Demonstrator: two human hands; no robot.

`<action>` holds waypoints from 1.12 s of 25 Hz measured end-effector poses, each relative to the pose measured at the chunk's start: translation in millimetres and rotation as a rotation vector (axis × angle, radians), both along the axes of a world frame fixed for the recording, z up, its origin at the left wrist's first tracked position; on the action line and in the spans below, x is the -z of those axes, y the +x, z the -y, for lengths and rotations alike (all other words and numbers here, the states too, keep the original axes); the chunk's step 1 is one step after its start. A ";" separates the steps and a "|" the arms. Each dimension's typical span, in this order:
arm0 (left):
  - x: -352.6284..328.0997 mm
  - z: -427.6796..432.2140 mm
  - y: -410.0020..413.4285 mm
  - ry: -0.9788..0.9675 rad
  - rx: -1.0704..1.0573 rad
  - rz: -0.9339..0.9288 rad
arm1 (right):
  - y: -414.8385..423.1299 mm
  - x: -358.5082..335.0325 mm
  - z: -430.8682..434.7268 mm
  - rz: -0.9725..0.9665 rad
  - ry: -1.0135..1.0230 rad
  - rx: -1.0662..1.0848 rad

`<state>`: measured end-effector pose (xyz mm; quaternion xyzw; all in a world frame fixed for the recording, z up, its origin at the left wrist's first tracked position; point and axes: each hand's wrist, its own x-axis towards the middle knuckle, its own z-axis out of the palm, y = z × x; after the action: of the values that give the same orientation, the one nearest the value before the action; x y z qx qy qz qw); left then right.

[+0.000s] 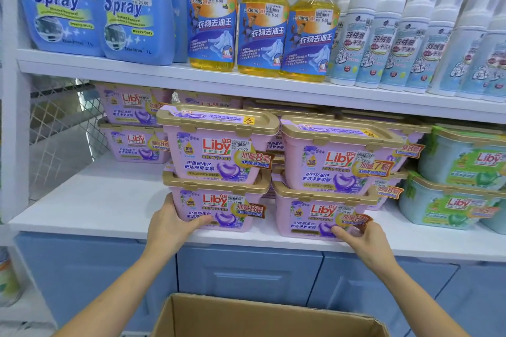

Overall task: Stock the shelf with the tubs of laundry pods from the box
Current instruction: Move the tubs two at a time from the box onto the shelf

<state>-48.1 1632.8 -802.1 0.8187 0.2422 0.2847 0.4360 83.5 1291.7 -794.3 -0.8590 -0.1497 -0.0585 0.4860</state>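
Pink Liby pod tubs with gold lids stand in stacks of two on the white shelf (90, 200). My left hand (172, 223) grips the lower left corner of the bottom tub of the left stack (227, 206); another tub (219, 145) rests on top of it. My right hand (361, 236) touches the front lower edge of the bottom tub of the right stack (315, 213), thumb and fingers pressed on its label. More pink tubs (131, 123) sit further back on the left. The open cardboard box (246, 317) is below, near me; its inside is hidden.
Green Liby tubs (451, 197) are stacked at the right of the same shelf. The shelf above carries blue spray bottles (95, 5), yellow bottles (262, 24) and white foam bottles (410, 35). A wire mesh side panel (60, 123) closes the left end. Blue cabinet doors (246, 273) lie below.
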 end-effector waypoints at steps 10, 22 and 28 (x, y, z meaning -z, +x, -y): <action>-4.8 -70.3 -39.8 0.000 -0.025 -0.010 | -31.3 5.1 -68.5 0.044 -0.037 0.009; -13.2 -175.5 -74.3 -0.037 -0.066 -0.057 | -53.6 4.6 -184.5 0.062 -0.071 -0.029; -14.0 -217.6 -79.4 -0.035 -0.124 -0.077 | -53.1 7.4 -227.7 0.088 -0.093 -0.029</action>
<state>-127.5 1850.4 -788.1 0.8047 0.3142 0.2750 0.4221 30.5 1519.4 -801.7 -0.8750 -0.1857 -0.0822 0.4395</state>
